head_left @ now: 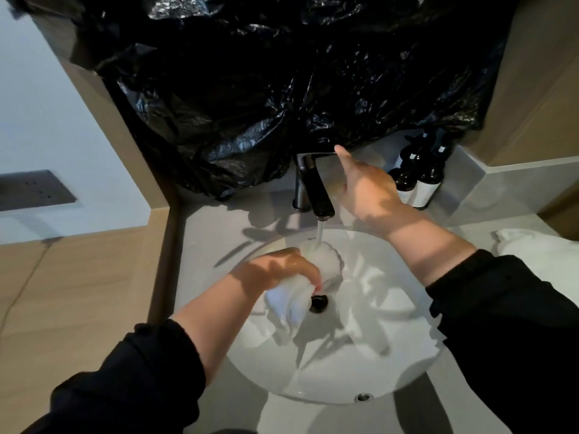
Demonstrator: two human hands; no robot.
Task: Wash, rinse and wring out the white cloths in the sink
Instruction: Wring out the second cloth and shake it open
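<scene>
My left hand (pixel 279 267) grips a bunched white cloth (pixel 300 296) over the drain of the round white sink (pixel 313 383). Water runs from the dark tap (pixel 316 186) onto the top of the cloth. My right hand (pixel 366 186) is raised beside the tap, its fingers stretched towards the tap's handle at the top. Whether the fingertips touch the handle I cannot tell. More white cloth (pixel 388 311) lies spread in the right half of the basin.
A black plastic sheet (pixel 282 89) covers the wall behind the tap. Dark pump bottles (pixel 419 173) stand at the back right of the grey counter (pixel 216 233). A folded white towel (pixel 539 258) lies on the counter at the right. A wall socket plate (pixel 34 189) is at the left.
</scene>
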